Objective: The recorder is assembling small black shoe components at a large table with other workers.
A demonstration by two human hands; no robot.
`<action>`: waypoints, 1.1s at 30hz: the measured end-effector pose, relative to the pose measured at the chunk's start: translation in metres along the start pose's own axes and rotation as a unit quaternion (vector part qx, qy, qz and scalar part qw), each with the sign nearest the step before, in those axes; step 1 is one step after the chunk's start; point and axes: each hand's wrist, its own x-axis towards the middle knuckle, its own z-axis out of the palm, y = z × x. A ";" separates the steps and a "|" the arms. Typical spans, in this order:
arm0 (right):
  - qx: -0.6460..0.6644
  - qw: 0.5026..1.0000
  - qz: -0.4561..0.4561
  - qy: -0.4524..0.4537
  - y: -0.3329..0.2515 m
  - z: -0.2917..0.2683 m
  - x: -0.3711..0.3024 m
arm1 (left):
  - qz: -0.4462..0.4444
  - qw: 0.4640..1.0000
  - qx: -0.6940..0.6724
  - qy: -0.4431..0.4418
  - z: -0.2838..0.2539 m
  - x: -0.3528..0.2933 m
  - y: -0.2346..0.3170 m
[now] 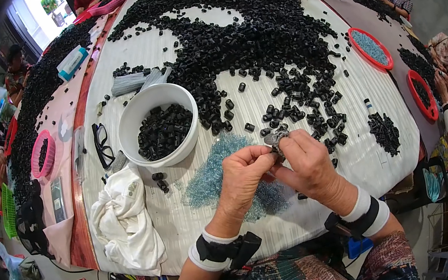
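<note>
Both hands, left hand [244, 172] and right hand [306, 164], are pinching one small black part [276, 138] in a closed grip, best steadied low over the desk [265, 105].

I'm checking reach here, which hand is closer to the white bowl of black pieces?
Left. The left hand sits just right of the white bowl, below its rim level; the right hand lies farther right, beyond the left.
</note>
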 end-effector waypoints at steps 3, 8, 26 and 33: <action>-0.006 1.000 0.000 0.011 0.003 -0.002 0.002 | 0.006 1.000 0.016 -0.006 0.002 -0.002 0.004; -0.004 1.000 -0.015 0.022 0.006 -0.005 0.002 | -0.007 1.000 0.011 -0.025 0.000 -0.003 0.006; -0.072 0.990 0.121 -0.002 0.093 -0.032 -0.015 | 0.152 0.985 -0.053 0.062 -0.019 0.006 0.034; -0.078 0.989 0.114 -0.049 0.095 0.001 -0.032 | 0.266 0.928 -0.112 0.237 -0.036 0.007 0.060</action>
